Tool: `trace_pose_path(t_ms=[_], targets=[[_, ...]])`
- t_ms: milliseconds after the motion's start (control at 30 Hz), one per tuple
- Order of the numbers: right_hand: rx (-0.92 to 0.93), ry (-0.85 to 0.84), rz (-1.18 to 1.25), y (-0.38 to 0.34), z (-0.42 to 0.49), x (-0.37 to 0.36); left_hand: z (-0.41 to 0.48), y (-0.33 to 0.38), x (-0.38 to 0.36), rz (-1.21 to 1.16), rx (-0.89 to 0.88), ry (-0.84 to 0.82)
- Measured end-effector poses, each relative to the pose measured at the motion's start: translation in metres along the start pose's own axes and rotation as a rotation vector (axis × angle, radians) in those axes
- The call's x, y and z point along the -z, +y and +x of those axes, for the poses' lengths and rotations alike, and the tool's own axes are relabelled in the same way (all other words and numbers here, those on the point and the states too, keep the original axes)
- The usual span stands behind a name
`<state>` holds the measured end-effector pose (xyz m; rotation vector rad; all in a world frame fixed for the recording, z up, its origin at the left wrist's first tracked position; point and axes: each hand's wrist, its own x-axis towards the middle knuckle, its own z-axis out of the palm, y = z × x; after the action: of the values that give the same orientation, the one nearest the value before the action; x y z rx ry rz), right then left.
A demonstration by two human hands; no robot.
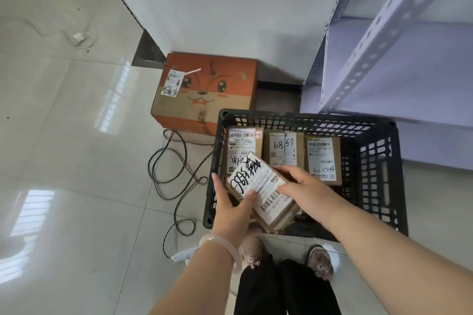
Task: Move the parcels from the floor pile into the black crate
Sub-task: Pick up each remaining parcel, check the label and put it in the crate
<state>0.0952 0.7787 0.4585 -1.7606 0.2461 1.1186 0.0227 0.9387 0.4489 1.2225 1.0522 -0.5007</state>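
Observation:
A black lattice crate (371,161) stands on the floor in front of my feet. Three labelled brown parcels lie side by side along its far wall: the left parcel (240,143), the middle parcel (282,148) and the right parcel (323,158). Over the crate's near left corner I hold a small brown parcel (266,192) with a white label and black handwriting. My left hand (234,208) grips its near left end, thumb on top. My right hand (304,190) rests on its right side with fingers laid over the label.
A large orange cartoon-face box (204,89) sits on the tiled floor behind the crate, against the white wall. A dark cable (176,174) loops on the floor left of the crate. A grey metal shelf rack (396,59) rises at the right.

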Motion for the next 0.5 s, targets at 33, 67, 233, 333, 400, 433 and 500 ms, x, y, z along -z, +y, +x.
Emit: trace_pose_path(t_ms=[33, 67, 233, 333, 400, 433, 500], targets=[[0.006, -0.012, 0.0, 0.0, 0.008, 0.0, 0.007, -0.001, 0.004, 0.037, -0.028, -0.001], [0.011, -0.016, -0.006, 0.001, 0.015, 0.001, 0.013, -0.003, 0.007, 0.083, -0.047, -0.004], [0.033, 0.204, -0.046, 0.022, 0.038, -0.014, 0.034, -0.022, 0.014, 0.205, -0.06, 0.069], [0.032, 0.466, 0.001, 0.037, 0.035, -0.026, 0.037, -0.029, 0.016, 0.241, -0.068, 0.096], [-0.002, 0.507, 0.085, 0.044, 0.031, -0.032, 0.035, -0.032, 0.018, 0.325, -0.086, 0.118], [-0.011, 0.507, 0.114, 0.047, 0.029, -0.034, 0.033, -0.032, 0.019, 0.382, -0.096, 0.133], [0.001, 0.537, 0.121, 0.051, 0.026, -0.036, 0.028, -0.029, 0.021, 0.514, -0.099, 0.147]])
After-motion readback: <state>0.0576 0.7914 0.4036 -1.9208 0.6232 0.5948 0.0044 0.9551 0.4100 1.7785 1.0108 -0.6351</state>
